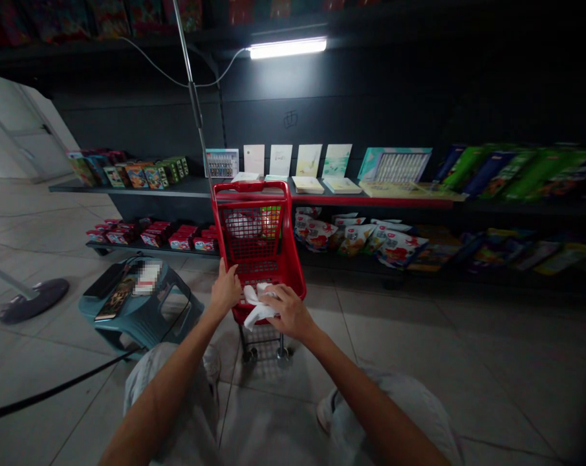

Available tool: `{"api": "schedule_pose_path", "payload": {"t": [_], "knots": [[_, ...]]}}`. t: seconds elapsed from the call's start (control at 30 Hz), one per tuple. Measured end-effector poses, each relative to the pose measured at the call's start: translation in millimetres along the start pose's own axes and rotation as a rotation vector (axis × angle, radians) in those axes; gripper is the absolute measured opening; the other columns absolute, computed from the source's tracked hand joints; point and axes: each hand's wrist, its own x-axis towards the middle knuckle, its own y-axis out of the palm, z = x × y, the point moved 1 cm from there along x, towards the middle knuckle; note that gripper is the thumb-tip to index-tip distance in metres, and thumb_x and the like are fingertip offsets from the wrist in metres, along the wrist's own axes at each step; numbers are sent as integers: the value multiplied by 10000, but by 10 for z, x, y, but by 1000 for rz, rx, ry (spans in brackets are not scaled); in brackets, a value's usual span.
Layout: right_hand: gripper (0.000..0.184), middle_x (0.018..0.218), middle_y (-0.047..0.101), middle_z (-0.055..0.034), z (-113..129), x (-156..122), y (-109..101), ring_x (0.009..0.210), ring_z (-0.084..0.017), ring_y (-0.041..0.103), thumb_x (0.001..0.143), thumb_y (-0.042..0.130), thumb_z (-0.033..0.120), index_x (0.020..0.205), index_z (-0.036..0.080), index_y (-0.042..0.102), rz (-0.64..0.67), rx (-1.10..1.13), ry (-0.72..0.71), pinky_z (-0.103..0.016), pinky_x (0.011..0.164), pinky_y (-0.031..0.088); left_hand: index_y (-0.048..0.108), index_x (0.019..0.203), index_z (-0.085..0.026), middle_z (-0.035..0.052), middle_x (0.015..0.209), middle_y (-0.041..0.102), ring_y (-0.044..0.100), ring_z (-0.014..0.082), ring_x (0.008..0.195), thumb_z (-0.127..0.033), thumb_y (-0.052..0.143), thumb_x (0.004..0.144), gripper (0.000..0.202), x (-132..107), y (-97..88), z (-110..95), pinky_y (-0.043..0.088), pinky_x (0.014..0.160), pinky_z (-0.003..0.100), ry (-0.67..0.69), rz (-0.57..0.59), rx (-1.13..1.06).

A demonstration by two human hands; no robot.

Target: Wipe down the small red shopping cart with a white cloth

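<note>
A small red shopping cart [295,265] stands upright on the floor in front of me, its handle end towards the shelf. My left hand [226,289] is closed over the cart's near left corner, one finger pointing along the rim. A crumpled white cloth [257,309] is gripped in my right hand [288,312] at the near edge of the cart. Part of the cloth hangs loose to the left, over the rim. The undersides of both hands are hidden.
A grey-blue plastic stool [169,333] with dark flat items on it stands left of the cart. Behind are shelves [186,188] with books, boxes and snack bags [356,239]. A metal pole [195,103] rises beside the cart. A round stand base [35,301] is far left.
</note>
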Motion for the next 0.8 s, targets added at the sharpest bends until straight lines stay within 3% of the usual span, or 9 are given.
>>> {"api": "schedule_pose_path", "payload": {"t": [0.17,0.3,0.43,0.53,0.67,0.73,0.8], "knots": [[393,1319,643,-126,-274,-173,-243,1213,-299,549,859,726,191,1252,197,734,-31,-66,59,-463,1085,451,670,1370,-205,67,1731,296,606,300,1375,-201,421,1003,443,95,25,72,468,1212,431,61,-58,-122],[372,1308,648,-128,-344,-201,-293,1230,-299,540,871,708,181,1241,190,739,-65,-89,97,-451,1090,456,720,1289,-205,46,1672,411,597,271,1383,-136,419,963,450,163,65,96,483,1209,418,132,-117,-212],[336,1298,654,-124,-220,-123,-183,1189,-308,548,869,733,219,1204,201,748,-99,-144,138,-465,1055,464,747,1232,-216,41,1612,493,605,255,1371,-112,437,929,446,202,106,91,493,1201,402,150,-157,-236],[369,1312,645,-119,-79,-32,-69,1199,-311,541,857,743,212,1225,207,731,-88,-133,138,-463,1045,470,732,1259,-222,52,1635,467,601,276,1373,-148,469,940,420,186,136,42,512,1174,417,126,-187,-185],[385,1335,632,-127,91,109,87,1199,-321,532,851,744,203,1234,193,713,-87,-114,134,-481,1042,473,717,1276,-217,67,1664,428,427,302,1524,-199,537,944,378,93,190,-101,460,1203,457,207,-254,-41],[366,1340,629,-129,144,174,151,1192,-326,529,855,741,210,1220,184,712,-89,-116,144,-493,1038,472,752,1188,-222,91,1538,580,499,294,1459,-215,542,951,316,43,217,-172,438,1195,468,274,-205,36],[346,1342,628,-129,163,220,186,1193,-326,527,861,734,210,1205,179,712,-82,-118,144,-492,1036,469,781,1032,-228,101,1254,751,650,275,1234,-239,507,979,279,13,231,-211,461,1120,464,286,-112,117]]}}
